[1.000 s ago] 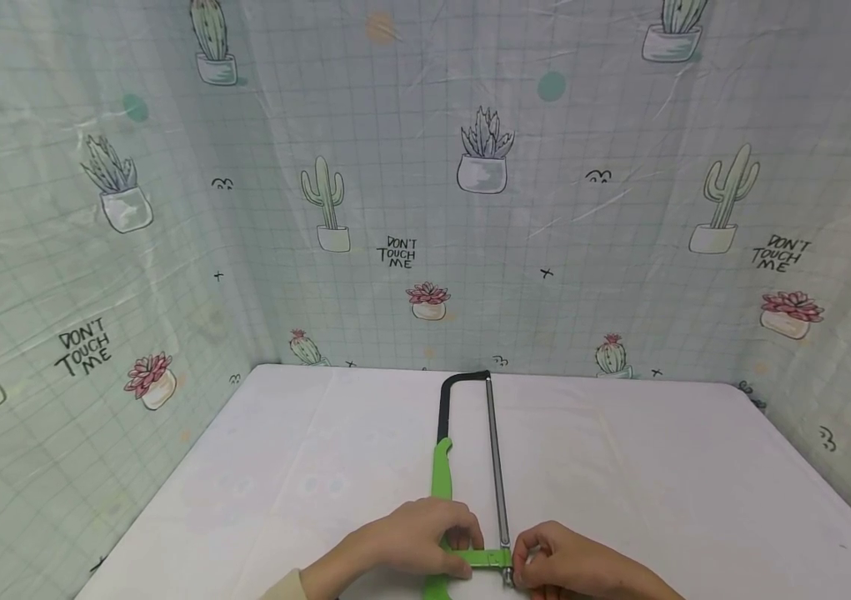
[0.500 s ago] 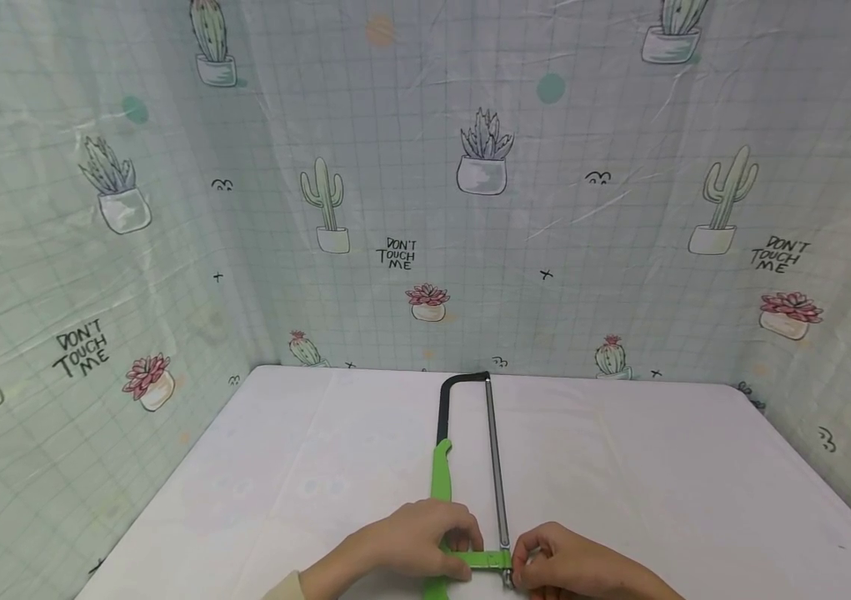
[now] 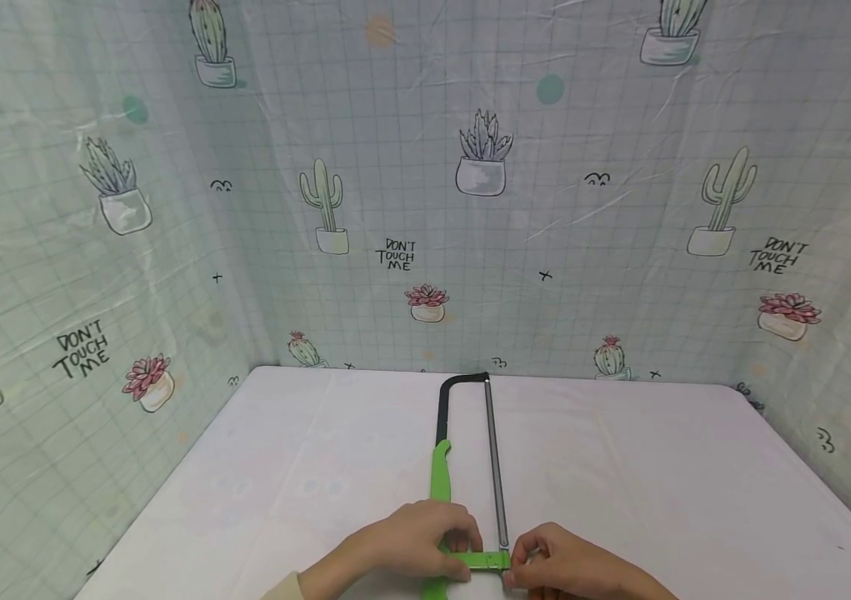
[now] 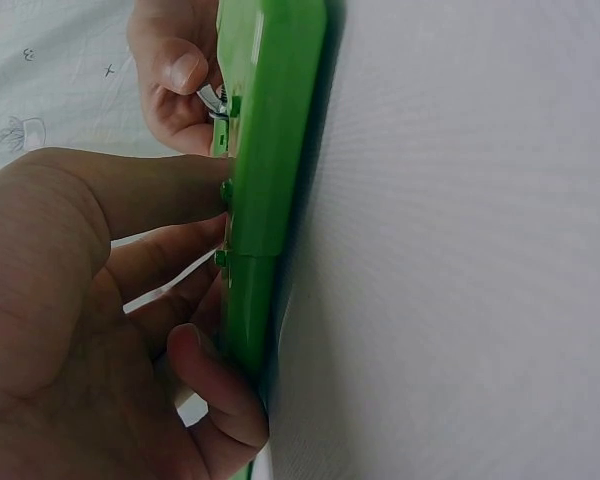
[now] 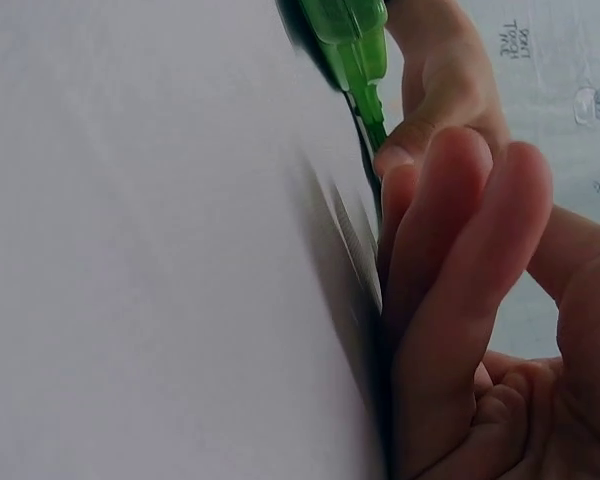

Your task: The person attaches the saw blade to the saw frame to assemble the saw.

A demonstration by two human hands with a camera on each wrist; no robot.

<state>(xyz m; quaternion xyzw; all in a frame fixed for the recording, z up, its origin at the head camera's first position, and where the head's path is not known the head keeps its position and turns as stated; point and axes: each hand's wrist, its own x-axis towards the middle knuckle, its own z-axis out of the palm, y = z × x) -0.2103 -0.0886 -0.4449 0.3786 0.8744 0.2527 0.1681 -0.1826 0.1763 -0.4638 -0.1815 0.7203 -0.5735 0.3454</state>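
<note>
A hacksaw with a black front bow, green frame and green handle (image 3: 440,473) lies flat on the white table, its grey blade (image 3: 495,467) along the right side. My left hand (image 3: 425,537) holds the green frame, thumb and fingers about the short green crossbar (image 3: 487,561). In the left wrist view the thumb presses on the green body (image 4: 280,130). My right hand (image 3: 563,560) pinches the small silver wing nut (image 4: 212,98) at the blade's near end. Its thumb and fingertips mostly hide that nut in the head view.
The white tabletop (image 3: 658,475) stretches to both sides of the saw. A cactus-printed curtain (image 3: 530,225) stands along the back and both sides of the table.
My right thumb has shifted slightly left over the wing nut, which showed below the crossbar before and is now mostly covered. The left hand and saw stay in place.
</note>
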